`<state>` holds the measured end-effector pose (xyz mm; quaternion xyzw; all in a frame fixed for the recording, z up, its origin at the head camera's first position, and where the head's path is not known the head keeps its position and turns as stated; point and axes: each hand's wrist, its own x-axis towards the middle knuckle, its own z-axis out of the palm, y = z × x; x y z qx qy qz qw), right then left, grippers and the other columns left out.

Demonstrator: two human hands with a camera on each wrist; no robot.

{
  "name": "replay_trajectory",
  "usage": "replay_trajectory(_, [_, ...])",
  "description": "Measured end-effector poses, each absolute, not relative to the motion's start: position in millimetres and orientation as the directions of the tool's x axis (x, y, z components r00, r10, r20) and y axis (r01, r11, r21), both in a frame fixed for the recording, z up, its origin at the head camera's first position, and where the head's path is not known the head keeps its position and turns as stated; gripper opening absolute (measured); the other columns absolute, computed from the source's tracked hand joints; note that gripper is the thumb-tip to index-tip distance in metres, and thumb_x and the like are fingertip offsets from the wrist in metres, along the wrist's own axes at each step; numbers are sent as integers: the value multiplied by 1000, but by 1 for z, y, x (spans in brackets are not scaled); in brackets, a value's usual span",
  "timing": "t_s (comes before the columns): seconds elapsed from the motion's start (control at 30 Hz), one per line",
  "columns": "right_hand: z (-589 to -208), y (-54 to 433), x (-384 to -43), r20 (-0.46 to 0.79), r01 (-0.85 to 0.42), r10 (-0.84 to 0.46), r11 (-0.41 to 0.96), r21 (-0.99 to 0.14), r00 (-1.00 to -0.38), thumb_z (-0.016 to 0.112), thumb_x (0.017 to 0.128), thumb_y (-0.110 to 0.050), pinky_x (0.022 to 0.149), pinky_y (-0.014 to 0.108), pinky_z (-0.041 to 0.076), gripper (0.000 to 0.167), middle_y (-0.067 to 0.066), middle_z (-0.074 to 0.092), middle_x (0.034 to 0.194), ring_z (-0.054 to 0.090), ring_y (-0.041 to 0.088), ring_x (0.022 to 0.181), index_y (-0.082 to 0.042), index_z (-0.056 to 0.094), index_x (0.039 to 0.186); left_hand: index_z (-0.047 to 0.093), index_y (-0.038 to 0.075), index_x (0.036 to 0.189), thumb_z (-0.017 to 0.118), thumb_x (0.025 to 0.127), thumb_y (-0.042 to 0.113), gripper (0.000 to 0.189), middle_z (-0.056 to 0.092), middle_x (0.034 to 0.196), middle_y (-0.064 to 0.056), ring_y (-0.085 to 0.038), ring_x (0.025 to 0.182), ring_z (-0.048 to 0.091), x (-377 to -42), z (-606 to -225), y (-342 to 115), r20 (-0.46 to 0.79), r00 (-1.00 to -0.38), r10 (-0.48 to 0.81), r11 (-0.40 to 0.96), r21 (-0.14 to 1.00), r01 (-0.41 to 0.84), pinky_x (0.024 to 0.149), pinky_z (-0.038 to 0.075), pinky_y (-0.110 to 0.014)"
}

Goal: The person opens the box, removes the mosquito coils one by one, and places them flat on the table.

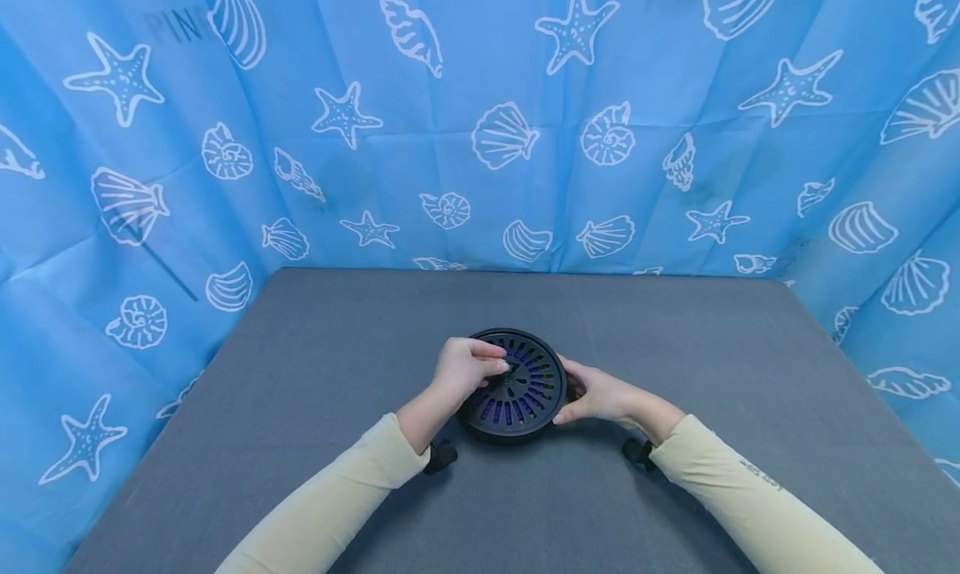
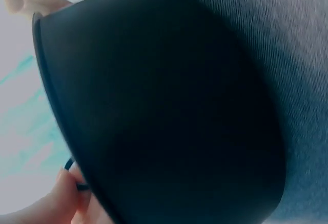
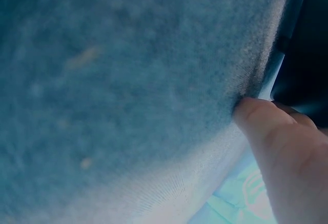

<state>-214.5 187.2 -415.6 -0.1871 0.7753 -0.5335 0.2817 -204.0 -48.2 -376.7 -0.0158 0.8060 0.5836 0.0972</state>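
A round black canister (image 2: 169, 106) stands on the grey table, its flat lid (image 1: 529, 387) pierced by a ring of slots with purple showing through. At the lid's centre my left hand (image 1: 467, 369) pinches a small black loop (image 2: 82, 186) between thumb and fingers. My right hand (image 1: 600, 396) holds the canister's right side, thumb near the front of the rim and fingers partly hidden behind it. In the right wrist view a finger (image 3: 277, 131) lies beside the dark canister wall. The inside is hidden apart from the purple through the slots.
The grey cloth-covered table (image 1: 360, 324) extends around the canister. A blue curtain (image 1: 420, 174) with white shells and starfish hangs behind and at both sides. Small black wrist devices (image 1: 441, 456) sit under both forearms, close to the tabletop.
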Motion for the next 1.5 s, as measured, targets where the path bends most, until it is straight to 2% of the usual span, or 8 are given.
replay_trajectory(0.3, [-416, 187, -215, -221, -6, -597, 354, -935, -771, 82, 79, -11, 111, 60, 24, 105, 29, 21, 154, 24, 45, 140, -2, 10, 155, 73, -2, 107, 70, 88, 3, 20, 73, 100, -13, -22, 92, 70, -200, -380, -45, -143, -989, 42, 294, 948, -124, 77, 58, -36])
replay_trajectory(0.5, [-416, 186, -215, -226, 0, -589, 359, -933, -776, 82, 78, -10, 111, 61, 22, 104, 29, 23, 154, 24, 45, 140, -2, 12, 155, 73, -3, 107, 71, 87, 3, 20, 73, 98, -14, -23, 91, 70, -197, -381, -44, -123, -992, 22, 277, 954, -113, 74, 58, -35])
replay_trajectory(0.77, [-417, 186, -215, -231, 5, -585, 361, -933, -777, 82, 78, -11, 111, 59, 25, 105, 30, 24, 153, 26, 45, 138, -3, 12, 155, 74, -1, 102, 73, 86, 4, 17, 74, 94, -12, -20, 83, 70, -196, -382, -43, -125, -992, -7, 279, 953, -122, 68, 58, -32])
replay_trajectory(1.1, [-418, 186, -215, -231, 12, -590, 351, -936, -773, 82, 79, -11, 109, 57, 29, 105, 30, 26, 152, 28, 44, 137, -2, 11, 155, 75, -1, 100, 74, 85, 3, 16, 74, 91, -12, -20, 81, 70, -196, -387, -41, -109, -994, -32, 263, 958, -114, 65, 58, -31])
replay_trajectory(1.5, [-417, 185, -214, -238, 26, -592, 343, -939, -770, 82, 79, -9, 110, 58, 26, 105, 30, 21, 154, 23, 45, 140, -3, 10, 155, 74, -4, 100, 73, 85, 1, 16, 73, 90, -15, -21, 79, 70, -193, -384, -40, -119, -992, -48, 216, 968, -127, 62, 59, -31])
